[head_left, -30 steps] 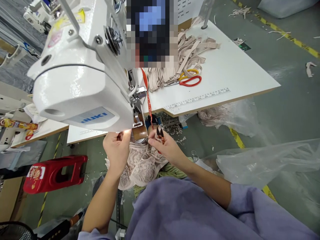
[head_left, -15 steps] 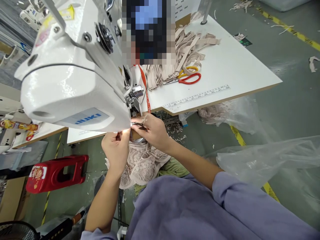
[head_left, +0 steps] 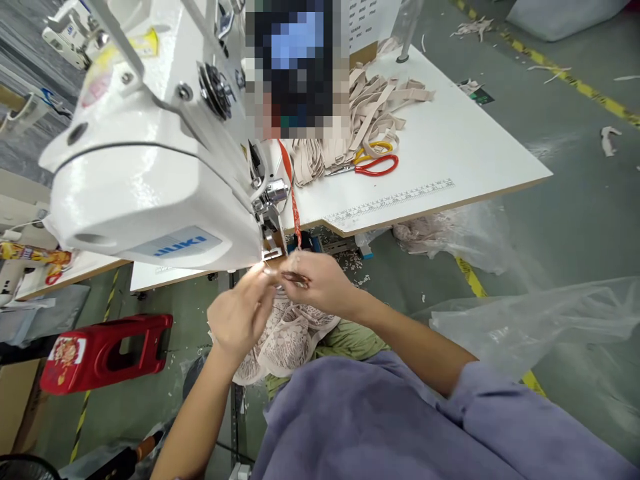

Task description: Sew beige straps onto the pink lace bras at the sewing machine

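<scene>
I saw the right hand gripping a small tool; left hand grip I could not tell; lace garment seemed unfinished.

Bright, mostly even indoor light; glare patches on the white machine head, small hot spot by its needle area. Tabletop bright, floor beneath it darker, with a dull sheen at far right. Plastic sheet catches pale highlights. Left hand, right hand and snips smeared, motion blur. Wide-angle stretch at edges. Pixelated block hides far middle.
</scene>
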{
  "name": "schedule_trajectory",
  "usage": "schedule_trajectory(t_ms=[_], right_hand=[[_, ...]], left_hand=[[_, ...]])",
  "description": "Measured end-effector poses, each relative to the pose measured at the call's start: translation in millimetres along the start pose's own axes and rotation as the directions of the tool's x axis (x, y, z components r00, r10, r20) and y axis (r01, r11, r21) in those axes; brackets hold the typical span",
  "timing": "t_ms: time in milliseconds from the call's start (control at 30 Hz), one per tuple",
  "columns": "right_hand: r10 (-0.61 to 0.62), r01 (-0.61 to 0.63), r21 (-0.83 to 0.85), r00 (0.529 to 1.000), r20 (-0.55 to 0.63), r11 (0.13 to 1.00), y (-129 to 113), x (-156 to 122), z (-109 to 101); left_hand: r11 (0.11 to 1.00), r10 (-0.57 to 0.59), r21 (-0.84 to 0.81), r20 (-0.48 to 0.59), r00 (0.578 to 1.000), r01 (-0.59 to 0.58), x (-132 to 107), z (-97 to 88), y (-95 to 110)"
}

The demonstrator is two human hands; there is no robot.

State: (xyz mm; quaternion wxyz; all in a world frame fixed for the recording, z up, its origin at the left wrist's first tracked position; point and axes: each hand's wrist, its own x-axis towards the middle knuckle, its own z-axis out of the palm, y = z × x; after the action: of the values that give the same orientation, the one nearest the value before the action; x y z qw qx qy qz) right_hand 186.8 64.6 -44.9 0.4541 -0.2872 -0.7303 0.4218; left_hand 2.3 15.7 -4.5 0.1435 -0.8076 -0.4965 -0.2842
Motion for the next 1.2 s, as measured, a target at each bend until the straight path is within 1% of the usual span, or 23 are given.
schedule_trajectory(t_ms=[33, 67, 100, 133, 167, 200, 233, 267, 300, 367, 400, 500, 533, 567, 633, 733, 900, 967, 1033, 1100, 1133, 1167, 1200], right_hand=[[0.102, -0.116, 0.127, 0.988, 0.118, 0.985, -1.8, -11.7, -8.4], [0.197, -0.261, 0.258, 0.948, 0.25, 0.93, -1.7, -24.4, -18.0], [0.273, -0.411, 0.377, 0.889, 0.369, 0.83, 0.5, -36.8, -28.4], [0.328, -0.533, 0.478, 0.831, 0.449, 0.698, 4.6, -48.0, -38.9], [0.377, -0.611, 0.56, 0.79, 0.484, 0.56, 9.9, -57.1, -48.8], [0.434, -0.639, 0.626, 0.767, 0.473, 0.447, 15.6, -63.4, -57.2], [0.503, -0.63, 0.681, 0.754, 0.422, 0.373, 20.7, -66.9, -63.1], [0.572, -0.603, 0.721, 0.742, 0.35, 0.341, 24.3, -67.8, -65.8], [0.625, -0.573, 0.747, 0.73, 0.277, 0.338, 25.7, -66.7, -64.8], [0.675, -0.535, 0.771, 0.713, 0.192, 0.346, 21.2, -60.6, -52.1], [0.676, -0.54, 0.777, 0.706, 0.211, 0.322, 15.8, -56.9, -41.4], [0.605, -0.605, 0.783, 0.68, 0.414, 0.144, -4.9, -47.4, -3.2], [0.579, -0.616, 0.782, 0.674, 0.459, 0.097, -11.0, -45.3, 8.3], [0.562, -0.61, 0.789, 0.679, 0.472, 0.075, -16.0, -43.6, 17.9], [0.554, -0.565, 0.82, 0.712, 0.431, 0.089, -22.2, -41.4, 30.5], [0.557, -0.507, 0.85, 0.752, 0.354, 0.144, -25.7, -38.7, 35.8], [0.575, -0.48, 0.838, 0.774, 0.265, 0.26, -29.4, -34.9, 32.8], [0.577, -0.471, 0.823, 0.785, 0.226, 0.317, -25.1, -35.7, 28.3], [0.579, -0.484, 0.764, 0.795, 0.18, 0.426, -11.0, -40.2, 18.6], [0.611, -0.523, 0.593, 0.789, 0.065, 0.612, 14.7, -49.4, 2.1], [0.622, -0.552, 0.441, 0.783, -0.019, 0.708, 31.0, -55.6, -8.4], [0.617, -0.58, 0.244, 0.779, -0.112, 0.777, 48.6, -62.9, -19.9], [0.593, -0.602, 0.013, 0.783, -0.186, 0.799, 66.4, -70.8, -31.7]], left_hand=[[0.994, 0.103, -0.042, 0.071, 0.992, -0.1, -2.1, -0.7, -1.4], [0.978, 0.196, -0.094, 0.13, 0.972, -0.185, -3.4, -0.6, -3.2], [0.963, 0.255, -0.137, 0.178, 0.95, -0.232, -3.8, 0.2, -5.7], [0.955, 0.278, -0.164, 0.213, 0.937, -0.246, -3.3, 1.4, -8.6], [0.954, 0.278, -0.178, 0.233, 0.932, -0.24, -2.1, 2.9, -11.7], [0.958, 0.26, -0.182, 0.238, 0.936, -0.22, -0.2, 4.4, -14.7], [0.963, 0.238, -0.182, 0.219, 0.946, -0.2, 2.1, 5.8, -17.2], [0.965, 0.219, -0.181, 0.174, 0.96, -0.188, 4.5, 7.3, -18.7], [0.966, 0.205, -0.186, 0.115, 0.972, -0.182, 6.9, 8.6, -18.8], [0.968, 0.145, -0.206, -0.003, 0.989, -0.142, 10.4, 11.4, -14.3], [0.973, 0.088, -0.211, -0.037, 0.995, -0.094, 11.2, 12.6, -9.9], [0.973, -0.138, -0.191, -0.048, 0.989, 0.126, 10.2, 14.7, 7.4], [0.964, -0.201, -0.185, -0.046, 0.978, 0.19, 9.2, 14.5, 13.1], [0.954, -0.247, -0.184, -0.045, 0.968, 0.235, 8.4, 14.0, 18.3], [0.946, -0.283, -0.181, -0.051, 0.958, 0.269, 7.3, 12.2, 26.1], [0.959, -0.244, -0.162, -0.06, 0.968, 0.232, 6.8, 10.7, 31.8], [0.966, -0.193, -0.187, -0.079, 0.978, 0.176, 4.4, 15.9, 33.3], [0.962, -0.217, -0.188, -0.079, 0.973, 0.199, 3.9, 19.0, 33.3], [0.954, -0.267, -0.149, -0.031, 0.963, 0.26, 4.8, 22.1, 32.0], [0.939, -0.332, -0.083, 0.028, 0.943, 0.333, 6.9, 26.0, 28.9], [0.929, -0.365, -0.053, 0.037, 0.93, 0.367, 8.1, 28.3, 26.8], [0.918, -0.394, -0.031, 0.026, 0.919, 0.395, 9.2, 30.8, 24.5], [0.907, -0.422, -0.012, 0.0, 0.907, 0.422, 10.0, 33.3, 22.2]])
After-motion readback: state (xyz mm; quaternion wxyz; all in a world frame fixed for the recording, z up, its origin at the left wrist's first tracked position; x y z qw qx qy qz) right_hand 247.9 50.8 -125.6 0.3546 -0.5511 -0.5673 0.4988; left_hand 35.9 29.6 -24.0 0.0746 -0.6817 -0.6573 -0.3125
